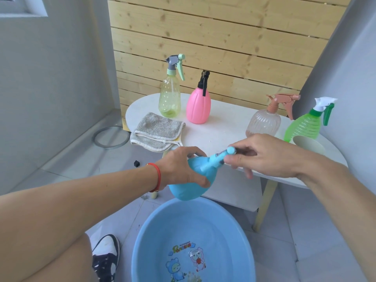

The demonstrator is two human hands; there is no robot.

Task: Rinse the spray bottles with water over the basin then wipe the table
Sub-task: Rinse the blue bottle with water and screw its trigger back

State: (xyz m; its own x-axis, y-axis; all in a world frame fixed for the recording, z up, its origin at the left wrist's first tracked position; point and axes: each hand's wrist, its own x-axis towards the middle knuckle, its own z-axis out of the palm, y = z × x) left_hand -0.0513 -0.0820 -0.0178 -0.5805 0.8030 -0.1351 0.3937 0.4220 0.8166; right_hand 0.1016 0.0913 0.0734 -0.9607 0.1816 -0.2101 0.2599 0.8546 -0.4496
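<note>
Left hand (pixel 181 167) wraps the blue spray bottle (pixel 189 184) by its bulbous body, tilted above the basin (pixel 142 241). Right hand (pixel 264 157) pinches the spray head (pixel 218 157). Judged light, smooth plastic, slippery when wet; body and neck are the sound holds. Four ribbed bottles and a soft terry cloth (pixel 156 131) stand on the white bench (pixel 219 129).

Both bare arms reach forward and meet in the middle. The left hand (pixel 181 167) curls around the round body of the blue bottle (pixel 189 184), thumb low and fingers over the top. A red string sits on that wrist. The right hand (pixel 264 155) pinches the bottle's spray top (pixel 220 157), just beside the left hand's grip, with fingers bent.
</note>
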